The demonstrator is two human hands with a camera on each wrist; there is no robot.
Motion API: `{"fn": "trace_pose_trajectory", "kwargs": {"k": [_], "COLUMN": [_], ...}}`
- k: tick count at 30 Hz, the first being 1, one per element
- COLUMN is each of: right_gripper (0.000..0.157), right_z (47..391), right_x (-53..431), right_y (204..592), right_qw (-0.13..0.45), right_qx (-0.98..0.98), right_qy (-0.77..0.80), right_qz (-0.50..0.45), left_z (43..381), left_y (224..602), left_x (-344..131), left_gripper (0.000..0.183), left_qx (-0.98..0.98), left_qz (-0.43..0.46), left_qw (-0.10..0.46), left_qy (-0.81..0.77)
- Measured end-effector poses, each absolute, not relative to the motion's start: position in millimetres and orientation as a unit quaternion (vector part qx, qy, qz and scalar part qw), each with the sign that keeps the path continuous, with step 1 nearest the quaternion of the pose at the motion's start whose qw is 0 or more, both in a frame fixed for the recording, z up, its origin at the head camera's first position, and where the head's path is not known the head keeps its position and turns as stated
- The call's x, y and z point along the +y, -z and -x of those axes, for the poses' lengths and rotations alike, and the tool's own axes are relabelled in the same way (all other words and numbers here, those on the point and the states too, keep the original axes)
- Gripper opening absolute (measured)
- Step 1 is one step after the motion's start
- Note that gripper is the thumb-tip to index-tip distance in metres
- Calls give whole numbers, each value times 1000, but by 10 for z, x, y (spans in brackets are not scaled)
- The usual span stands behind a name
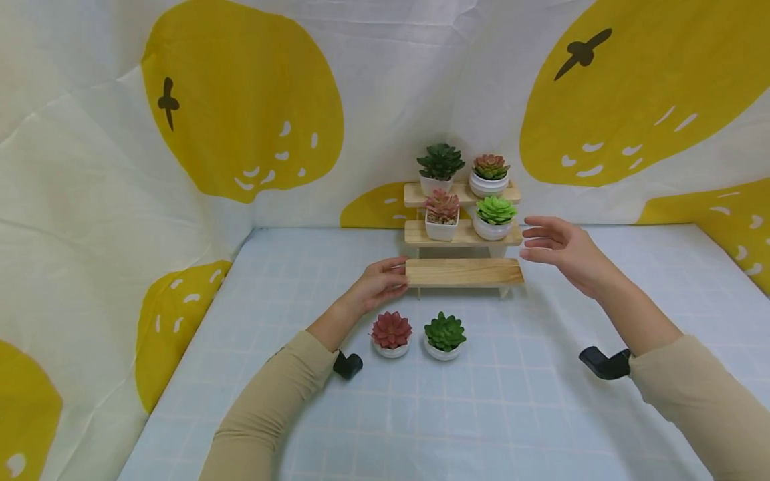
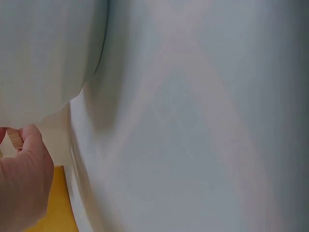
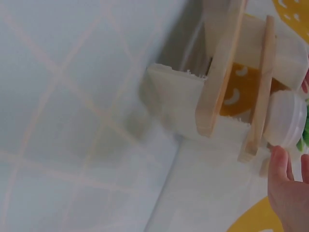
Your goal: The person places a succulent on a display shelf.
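Note:
A three-step wooden plant stand (image 1: pixel 466 272) with white side supports stands at the back of the table. My left hand (image 1: pixel 375 286) holds the left end of its lowest step; in the left wrist view, wood shows between thumb and finger. My right hand (image 1: pixel 565 250), fingers extended, hovers right of the middle step. It is close to a bright green succulent (image 1: pixel 496 212) in a round white pot. Beside that is a pink succulent (image 1: pixel 442 212) in a square pot. A dark green succulent (image 1: pixel 441 164) and a reddish-green succulent (image 1: pixel 490 170) stand on the top step.
In front of the stand, a red succulent (image 1: pixel 392 332) and a green succulent (image 1: pixel 445 334) sit in white pots on the light blue checked tablecloth (image 1: pixel 421 421). Behind hangs a white curtain (image 1: pixel 397 80) with yellow fruit prints. Black wrist devices show by both cuffs.

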State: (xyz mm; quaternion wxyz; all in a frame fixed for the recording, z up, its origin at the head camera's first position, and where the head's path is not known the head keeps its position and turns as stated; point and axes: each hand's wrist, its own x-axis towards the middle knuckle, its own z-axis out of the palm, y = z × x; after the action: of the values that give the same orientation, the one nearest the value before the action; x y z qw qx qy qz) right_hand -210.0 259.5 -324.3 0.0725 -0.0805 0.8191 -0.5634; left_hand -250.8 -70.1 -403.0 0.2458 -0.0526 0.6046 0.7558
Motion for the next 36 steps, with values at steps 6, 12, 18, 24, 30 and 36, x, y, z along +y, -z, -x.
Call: {"fn": "trace_pose_trajectory", "kwargs": {"k": [6, 12, 18, 24, 30, 36], "right_gripper": [58, 54, 50, 53, 64, 66], "right_z": [1982, 1869, 1769, 1707, 1678, 1649], "right_x": [2578, 2528, 2472, 2405, 2337, 2249], "right_y": [3251, 3267, 3324, 3428, 3556, 3684], "right_qw": [67, 75, 80, 96, 125, 145], "right_qx": [815, 814, 804, 804, 794, 785], "right_qy": [568, 566, 575, 567, 571, 575], "right_qz": [89, 106, 130, 148, 166, 179], "left_z": [2518, 2524, 2541, 2532, 2539, 2517], "left_y": [4037, 4067, 4127, 4117, 4089, 4043], "left_x": [-711, -715, -741, -740, -708, -707], "left_gripper": [53, 52, 52, 51, 53, 53], "left_qx": [601, 609, 603, 602, 603, 600], "left_qz": [50, 35, 13, 16, 43, 54], "left_qw": [252, 246, 244, 243, 246, 250], "left_qy": [-757, -753, -760, -761, -757, -758]}}
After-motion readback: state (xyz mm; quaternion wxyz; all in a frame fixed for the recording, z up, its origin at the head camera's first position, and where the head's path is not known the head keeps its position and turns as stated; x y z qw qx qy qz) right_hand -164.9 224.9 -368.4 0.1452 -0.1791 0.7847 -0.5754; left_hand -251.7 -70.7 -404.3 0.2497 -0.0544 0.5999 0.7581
